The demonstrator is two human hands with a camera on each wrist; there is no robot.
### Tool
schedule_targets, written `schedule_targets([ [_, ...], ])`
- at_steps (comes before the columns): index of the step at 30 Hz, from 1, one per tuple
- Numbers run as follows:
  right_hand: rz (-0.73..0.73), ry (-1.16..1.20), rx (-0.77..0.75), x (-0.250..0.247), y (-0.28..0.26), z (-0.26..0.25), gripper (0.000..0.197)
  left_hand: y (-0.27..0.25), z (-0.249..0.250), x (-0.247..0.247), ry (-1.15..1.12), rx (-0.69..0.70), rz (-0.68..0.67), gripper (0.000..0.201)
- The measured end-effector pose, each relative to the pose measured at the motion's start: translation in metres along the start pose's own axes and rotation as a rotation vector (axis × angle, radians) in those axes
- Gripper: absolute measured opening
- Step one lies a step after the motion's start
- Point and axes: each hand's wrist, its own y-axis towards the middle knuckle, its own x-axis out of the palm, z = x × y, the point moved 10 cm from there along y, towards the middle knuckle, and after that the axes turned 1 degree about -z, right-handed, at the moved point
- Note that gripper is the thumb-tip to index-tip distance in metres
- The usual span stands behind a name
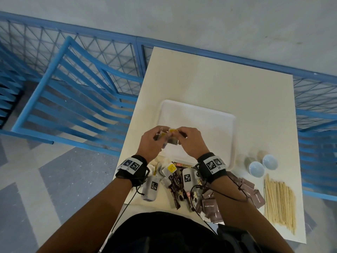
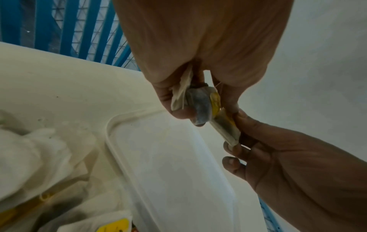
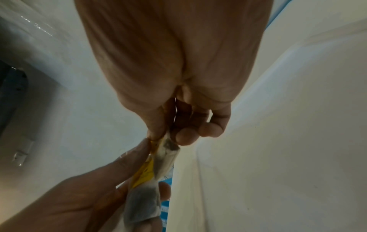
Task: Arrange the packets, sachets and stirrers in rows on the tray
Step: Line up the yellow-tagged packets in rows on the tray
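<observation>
Both hands hover over the near-left corner of the empty white tray [image 1: 206, 125]. My left hand [image 1: 160, 136] grips a small bunch of tea bags [image 2: 198, 106] with yellow tags. My right hand [image 1: 179, 136] pinches one tea bag [image 2: 224, 128] at the bunch's edge between thumb and fingers. The right wrist view shows that pinched tea bag [image 3: 166, 149] and the left hand's bunch [image 3: 143, 200] below it. More tea bags [image 1: 167, 169], dark sachets [image 1: 176, 189], brown sugar packets [image 1: 211, 207] and wooden stirrers [image 1: 279, 201] lie on the table in front of the tray.
Two pale blue bowls [image 1: 256, 168] sit to the right of the tray. The cream table [image 1: 218, 79] stretches beyond the tray. A blue chair [image 1: 73, 99] stands at the table's left, with blue railing [image 1: 319, 99] behind and to the right.
</observation>
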Motion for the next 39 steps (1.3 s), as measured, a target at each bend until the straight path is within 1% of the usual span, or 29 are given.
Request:
schedule_targets([
  [4, -0.016, 0.010, 0.035, 0.001, -0.004, 0.003, 0.023, 0.002, -0.007, -0.003, -0.017, -0.037, 0.039, 0.009],
  [9, 0.031, 0.033, 0.026, 0.004, -0.006, 0.007, 0.008, 0.006, -0.014, -0.006, -0.016, -0.067, 0.051, 0.011],
  [12, 0.059, 0.045, 0.038, 0.005, 0.003, 0.008, 0.008, 0.009, -0.019, -0.009, -0.017, -0.097, 0.046, 0.010],
  [15, 0.068, 0.086, 0.098, 0.008, 0.024, 0.016, 0.007, 0.010, -0.034, -0.015, -0.046, -0.157, 0.034, 0.013],
  [18, 0.105, 0.139, 0.177, 0.007, 0.055, 0.026, 0.011, 0.010, -0.056, -0.024, -0.044, -0.228, 0.016, 0.016],
  [22, 0.159, 0.160, 0.254, 0.010, 0.098, 0.038, 0.014, 0.010, -0.083, -0.037, -0.023, -0.305, -0.026, 0.012],
  [24, 0.168, 0.164, 0.297, 0.017, 0.118, 0.044, 0.011, 0.010, -0.092, -0.044, -0.037, -0.333, -0.035, 0.011],
  [26, 0.171, 0.155, 0.331, 0.024, 0.134, 0.048, 0.009, 0.012, -0.098, -0.048, -0.033, -0.337, -0.044, 0.011],
  [29, 0.190, 0.126, 0.366, 0.028, 0.150, 0.054, 0.017, 0.016, -0.104, -0.052, -0.025, -0.321, -0.055, 0.012],
  [34, 0.248, 0.083, 0.389, 0.025, 0.162, 0.056, 0.019, 0.024, -0.110, -0.052, -0.036, -0.317, -0.079, 0.010],
  [37, 0.286, 0.109, 0.396, 0.025, 0.166, 0.056, 0.023, 0.028, -0.113, -0.050, -0.049, -0.332, -0.081, 0.010],
  [39, 0.303, 0.119, 0.404, 0.025, 0.166, 0.058, 0.022, 0.029, -0.114, -0.050, -0.056, -0.336, -0.079, 0.010],
])
